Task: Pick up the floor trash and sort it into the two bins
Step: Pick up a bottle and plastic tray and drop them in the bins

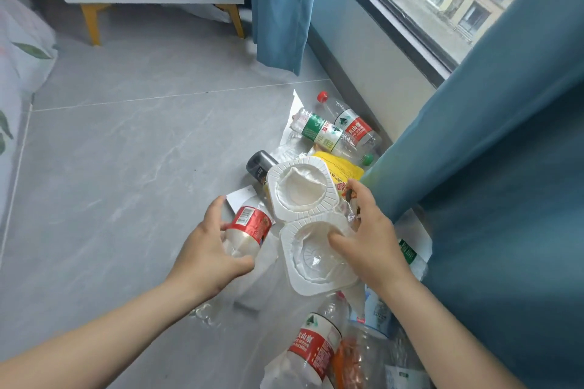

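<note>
- Head view: the left hand (208, 256) is curled round a clear bottle (249, 230) with a red label, thumb on the near side and fingers on the far side.
- The bottle is tilted; I cannot tell whether it is off the floor (126, 167).
- The right hand (369, 237) grips a white two-cup tray (303, 196), thumb inside the nearer cup and fingers over its right edge.
- The tray sits on top of the trash, just right of the bottle.
- The trash lies on grey tiles, against a blue curtain (505, 167).
- Beyond the tray are a dark bottle (260, 164), a yellow packet (344, 167) and two far bottles (328, 133), touching.
- A near bottle (316, 347) lies between the forearms.
</note>
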